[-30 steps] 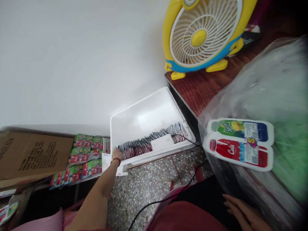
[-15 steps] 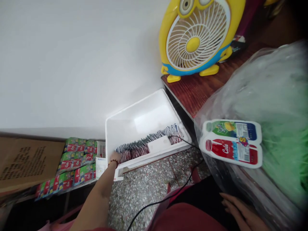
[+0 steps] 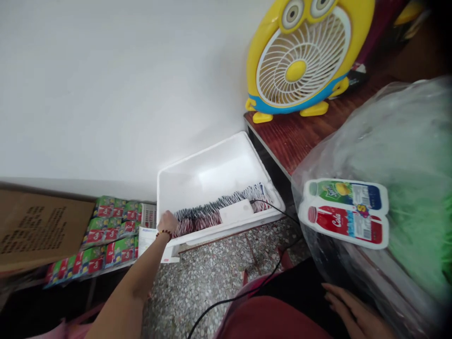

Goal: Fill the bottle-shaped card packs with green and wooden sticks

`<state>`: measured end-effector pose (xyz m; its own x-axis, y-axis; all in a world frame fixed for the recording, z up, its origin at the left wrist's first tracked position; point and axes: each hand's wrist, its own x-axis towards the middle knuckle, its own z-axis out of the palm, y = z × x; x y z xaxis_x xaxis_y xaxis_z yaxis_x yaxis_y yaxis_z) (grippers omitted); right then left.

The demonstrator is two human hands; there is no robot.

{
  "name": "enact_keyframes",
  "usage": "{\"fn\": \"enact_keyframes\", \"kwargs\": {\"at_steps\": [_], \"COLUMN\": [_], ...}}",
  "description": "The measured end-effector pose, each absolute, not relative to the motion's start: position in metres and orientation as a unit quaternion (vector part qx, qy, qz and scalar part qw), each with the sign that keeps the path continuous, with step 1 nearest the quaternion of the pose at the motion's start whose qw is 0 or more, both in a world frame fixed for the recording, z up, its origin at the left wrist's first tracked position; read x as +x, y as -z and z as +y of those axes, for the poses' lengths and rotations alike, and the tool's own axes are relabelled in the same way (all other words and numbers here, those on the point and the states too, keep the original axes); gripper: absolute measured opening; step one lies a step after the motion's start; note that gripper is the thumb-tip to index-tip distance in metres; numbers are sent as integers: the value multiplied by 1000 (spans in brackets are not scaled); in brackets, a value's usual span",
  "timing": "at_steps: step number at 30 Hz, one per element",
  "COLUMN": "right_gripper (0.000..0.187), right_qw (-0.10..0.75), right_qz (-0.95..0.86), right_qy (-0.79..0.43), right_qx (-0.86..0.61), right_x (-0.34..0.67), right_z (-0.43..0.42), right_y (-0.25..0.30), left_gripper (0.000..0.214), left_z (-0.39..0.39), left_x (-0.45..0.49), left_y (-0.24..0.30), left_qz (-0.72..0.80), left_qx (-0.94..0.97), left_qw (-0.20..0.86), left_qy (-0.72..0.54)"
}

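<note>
My left hand [image 3: 167,222], a beaded bracelet on its wrist, reaches into a white foam box [image 3: 219,172]. Its fingers are curled at the left end of a tightly packed row of flat, bottle-shaped cards [image 3: 205,216]; what they hold is hidden. A white block with a black cable, perhaps a power bank [image 3: 236,212], lies on the row. At lower right, my right hand [image 3: 353,310] rests low by my lap with fingers stretched out, holding nothing visible. Above it, a Cola and Sprite card [image 3: 346,213] lies on a clear plastic bag [image 3: 406,141] with green contents.
A yellow cartoon fan [image 3: 300,70] stands on a dark red wooden table [image 3: 282,136] beside the box. To the left are stacked red and green packs [image 3: 109,230] and a cardboard box [image 3: 42,226]. The black cable [image 3: 247,294] runs across the speckled floor [image 3: 197,278].
My left hand has lifted slightly and moved left at the row's end, showing more of its back. The view has shifted a little. My right hand stays put.
</note>
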<state>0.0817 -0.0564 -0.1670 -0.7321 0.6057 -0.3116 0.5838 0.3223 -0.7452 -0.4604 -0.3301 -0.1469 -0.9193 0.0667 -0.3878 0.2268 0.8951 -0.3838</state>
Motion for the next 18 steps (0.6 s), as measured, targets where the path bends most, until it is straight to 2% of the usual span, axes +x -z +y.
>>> {"fn": "enact_keyframes", "kwargs": {"at_steps": [10, 18], "right_gripper": [33, 34], "right_qw": [25, 29], "right_qz": [-847, -855], "right_qy": [-390, -374], "right_qx": [-361, -358], "right_x": [81, 81], "right_z": [-61, -67], "right_y": [160, 157], "left_gripper": [34, 34], "left_z": [-330, -311], "left_x": [-463, -481], "left_y": [167, 150], "left_qz": [950, 943], "left_qx": [72, 93], "left_qw": [205, 201], "left_qy": [223, 249]}}
